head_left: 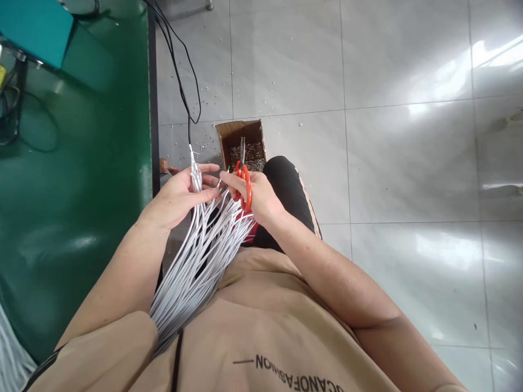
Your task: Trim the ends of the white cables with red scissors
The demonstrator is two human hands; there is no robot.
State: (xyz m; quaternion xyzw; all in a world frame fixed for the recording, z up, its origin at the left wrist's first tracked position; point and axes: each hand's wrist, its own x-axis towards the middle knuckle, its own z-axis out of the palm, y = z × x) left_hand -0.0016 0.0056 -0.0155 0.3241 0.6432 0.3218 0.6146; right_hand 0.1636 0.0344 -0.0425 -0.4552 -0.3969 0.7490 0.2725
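Note:
A thick bundle of thin white cables (pixel 192 272) lies across my lap, its ends fanning toward my hands. My left hand (pixel 183 193) is closed around several of these cables, their tips showing above the thumb. My right hand (pixel 257 190) has red-handled scissors (pixel 244 185) hooked on its fingers, blades pointing away from me. Between the thumb and fingers of that hand is the end of a single white cable, close to my left fingertips. Just beyond the scissors, an open cardboard box (pixel 239 130) stands on the floor with small scraps inside.
On the left is a green-topped table (pixel 110 179) with a dark edge, bearing a teal box-shaped device (pixel 35 30) and black cords. More black cords (pixel 180 81) hang past its edge. Small scraps are scattered over the grey tiled floor (pixel 294 71). More white cables (pixel 14 348) lie at lower left.

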